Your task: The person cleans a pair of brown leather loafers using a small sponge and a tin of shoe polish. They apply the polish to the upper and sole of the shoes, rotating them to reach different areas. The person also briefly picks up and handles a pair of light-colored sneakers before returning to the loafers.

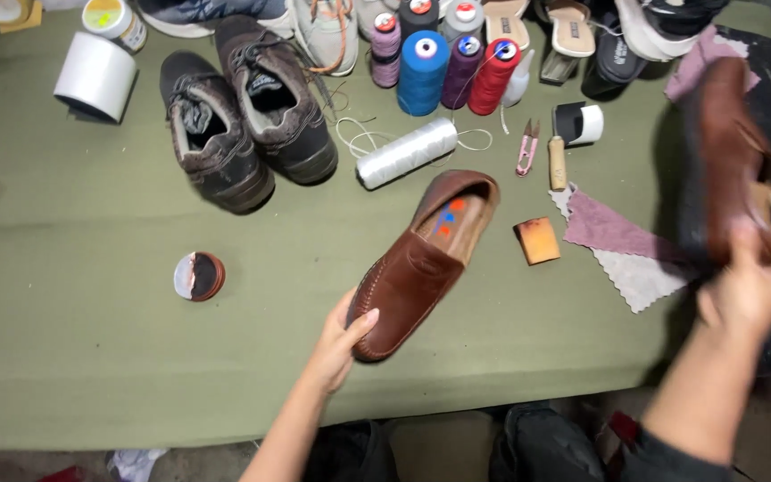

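On the green table (73, 357) I see my left hand (339, 344) closed round the toe of a brown loafer (421, 268), thumb on top; the shoe lies flat, its heel pointing away toward a white thread spool (406, 153). Off to the right, my right hand (751, 286) grips a second brown shoe (723, 156), lifted above the table and tilted, sole edge facing me. Between the two lie an orange sponge block (538, 240) and purple cloth scraps (604, 228). Left of the loafer sits a round polish tin (199, 276).
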